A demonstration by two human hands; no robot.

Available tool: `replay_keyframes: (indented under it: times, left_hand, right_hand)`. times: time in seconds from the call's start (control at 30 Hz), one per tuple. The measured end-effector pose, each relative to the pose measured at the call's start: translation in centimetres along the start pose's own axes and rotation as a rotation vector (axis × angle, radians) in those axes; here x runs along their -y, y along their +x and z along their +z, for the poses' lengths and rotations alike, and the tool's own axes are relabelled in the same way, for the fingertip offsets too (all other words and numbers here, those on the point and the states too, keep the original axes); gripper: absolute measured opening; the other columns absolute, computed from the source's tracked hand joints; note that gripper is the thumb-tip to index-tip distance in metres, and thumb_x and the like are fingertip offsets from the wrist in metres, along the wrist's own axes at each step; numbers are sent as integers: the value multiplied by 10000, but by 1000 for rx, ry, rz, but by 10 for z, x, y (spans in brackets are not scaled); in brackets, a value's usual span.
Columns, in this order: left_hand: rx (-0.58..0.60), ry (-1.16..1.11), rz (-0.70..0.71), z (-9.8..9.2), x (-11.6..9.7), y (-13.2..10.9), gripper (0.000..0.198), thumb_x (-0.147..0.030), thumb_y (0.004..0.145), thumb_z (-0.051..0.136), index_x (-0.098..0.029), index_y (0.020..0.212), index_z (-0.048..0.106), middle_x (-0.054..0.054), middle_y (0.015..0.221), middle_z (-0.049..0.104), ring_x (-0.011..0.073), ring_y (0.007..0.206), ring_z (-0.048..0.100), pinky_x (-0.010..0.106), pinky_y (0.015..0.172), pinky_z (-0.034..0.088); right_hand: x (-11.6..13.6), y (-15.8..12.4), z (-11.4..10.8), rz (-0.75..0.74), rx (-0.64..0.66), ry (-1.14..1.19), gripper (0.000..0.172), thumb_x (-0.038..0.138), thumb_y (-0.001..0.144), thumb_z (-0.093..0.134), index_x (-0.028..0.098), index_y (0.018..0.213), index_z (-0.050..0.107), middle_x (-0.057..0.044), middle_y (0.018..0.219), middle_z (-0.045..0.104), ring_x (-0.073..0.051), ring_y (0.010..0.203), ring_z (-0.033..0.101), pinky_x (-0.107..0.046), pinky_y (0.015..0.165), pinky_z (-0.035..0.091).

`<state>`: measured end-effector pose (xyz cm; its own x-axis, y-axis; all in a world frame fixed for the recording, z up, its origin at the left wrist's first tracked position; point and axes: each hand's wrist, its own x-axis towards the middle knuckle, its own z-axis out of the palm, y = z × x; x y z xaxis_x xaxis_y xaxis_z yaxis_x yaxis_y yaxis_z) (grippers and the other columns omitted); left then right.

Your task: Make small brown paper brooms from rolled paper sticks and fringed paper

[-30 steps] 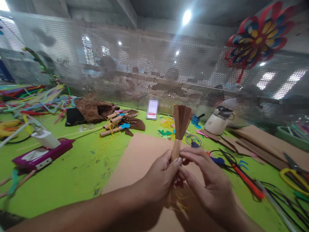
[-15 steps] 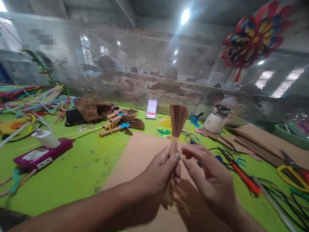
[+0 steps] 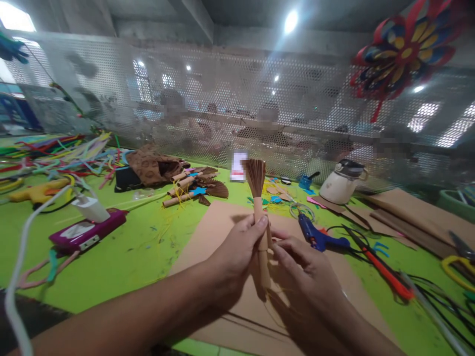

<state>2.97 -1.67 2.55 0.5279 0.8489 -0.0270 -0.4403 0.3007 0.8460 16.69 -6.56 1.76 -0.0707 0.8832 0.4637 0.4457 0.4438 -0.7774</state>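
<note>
Upright over a brown paper sheet (image 3: 208, 232) stands a rolled brown paper tube (image 3: 263, 269) with a dark pleated paper fan (image 3: 256, 175) spreading from its top. My left hand (image 3: 237, 252) is closed round the tube's upper part, thumb across the front. My right hand (image 3: 308, 264) is at its right side, with curled fingers and thumb pinching close to the paper edge there; the exact contact is partly hidden. Yellow strands (image 3: 276, 306) trail below the tube. To the right of my hands lies a blue glue gun (image 3: 319, 237).
Several similar tubes with blue stars (image 3: 196, 192) lie at back left. A purple power strip (image 3: 87, 230) and yellow glue gun (image 3: 40, 193) are left; a white kettle (image 3: 339, 183), red-handled tool (image 3: 386, 272) and scissors (image 3: 460, 264) are right. A phone (image 3: 238, 168) stands behind.
My right hand has moved in from beside the tube to its edge, its fingers curling closer. My left hand holds higher, showing more of the lower tube. The view has shifted slightly left.
</note>
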Motion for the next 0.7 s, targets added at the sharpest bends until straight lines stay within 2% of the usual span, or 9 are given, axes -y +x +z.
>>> replay_keyframes:
  times: [0.07, 0.2, 0.4, 0.57, 0.7]
  left_hand:
    - [-3, -19, -5, 3, -1, -1, 251, -381, 873, 544, -134, 915, 558, 118, 936, 660, 161, 697, 615, 301, 673, 490]
    - [-13, 1, 15, 10, 0, -4, 232, -370, 869, 547, -142, 912, 544, 126, 969, 662, 168, 681, 621, 301, 629, 497]
    - [-90, 103, 64, 14, 6, -5, 216, -354, 890, 527, -139, 877, 517, 112, 926, 673, 142, 698, 613, 274, 686, 479]
    - [-69, 11, 32, 14, 5, -7, 190, -322, 869, 566, -142, 866, 504, 86, 886, 653, 132, 677, 599, 279, 685, 473]
    - [-45, -18, -67, 13, -3, -11, 169, -282, 829, 606, -150, 918, 550, 24, 780, 587, 103, 632, 536, 221, 597, 431]
  right_hand:
    - [2, 0, 4, 90, 38, 61, 244, 344, 900, 498, 159, 861, 653, -79, 893, 663, -174, 803, 611, -229, 646, 469]
    - [3, -3, 13, 225, 61, 134, 315, 412, 901, 489, 146, 833, 644, -32, 709, 613, -136, 618, 528, -221, 539, 419]
    - [2, -8, 30, 329, 46, 462, 314, 453, 850, 559, 146, 840, 626, -24, 726, 577, -143, 650, 495, -240, 581, 412]
    - [-4, -11, 35, 322, -10, 459, 314, 439, 867, 534, 139, 842, 622, -34, 721, 564, -154, 664, 489, -254, 594, 402]
    - [-5, -10, 30, 338, -41, 399, 316, 430, 866, 539, 141, 751, 594, -4, 651, 515, -126, 600, 444, -236, 540, 360]
